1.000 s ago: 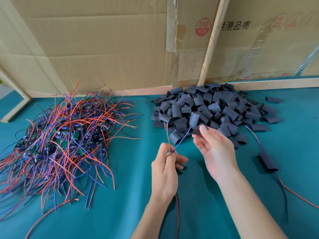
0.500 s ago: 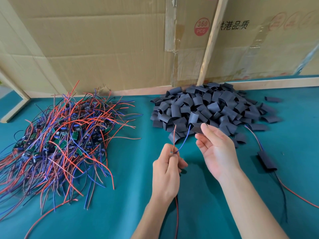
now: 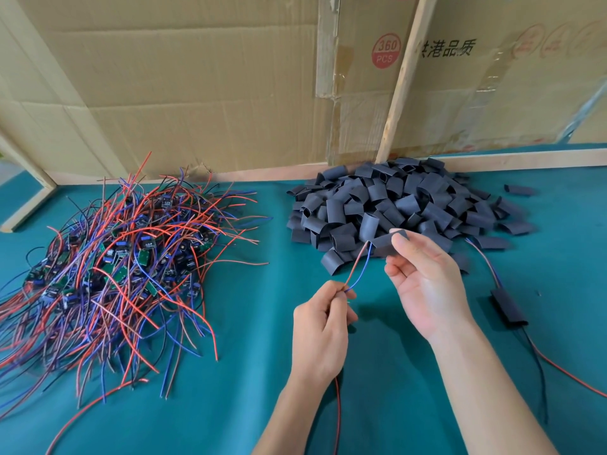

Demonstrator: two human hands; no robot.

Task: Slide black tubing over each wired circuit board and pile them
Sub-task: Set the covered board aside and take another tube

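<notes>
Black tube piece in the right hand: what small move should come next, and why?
Probably draw the tube piece further down along the red and blue wires toward the left hand. The wire ends already enter the tube, which the right hand pinches, while the left hand grips the wires below; the board itself is hidden.

Teal table cloth (image 3: 230,405), cardboard boxes (image 3: 197,77), perhaps a wooden slat (image 3: 405,77).
</notes>
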